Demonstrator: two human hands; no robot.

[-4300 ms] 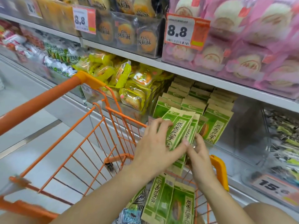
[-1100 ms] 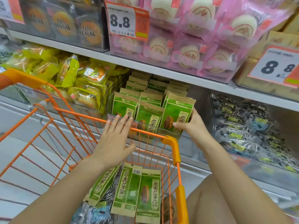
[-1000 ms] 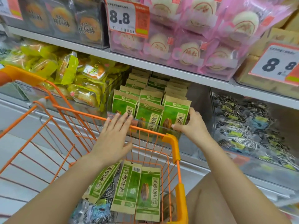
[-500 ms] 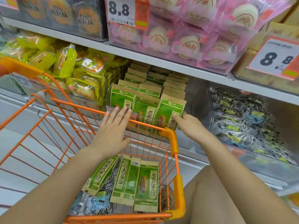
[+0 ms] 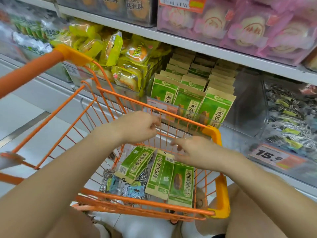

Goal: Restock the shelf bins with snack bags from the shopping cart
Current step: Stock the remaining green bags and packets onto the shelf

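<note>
Head view: hands (image 5: 139, 127) over cart (image 5: 217, 196)

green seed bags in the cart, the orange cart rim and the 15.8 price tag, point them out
green seed bags (image 5: 181, 181): head view, front of the rightmost bag
orange cart rim (image 5: 137, 202): head view, near rail
15.8 price tag (image 5: 270, 154): head view, printed digits

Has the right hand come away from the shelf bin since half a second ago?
Yes. The right hand has pulled back from the green bags in the shelf bin and now hovers empty inside the cart's orange rim, above the bags there.
</note>
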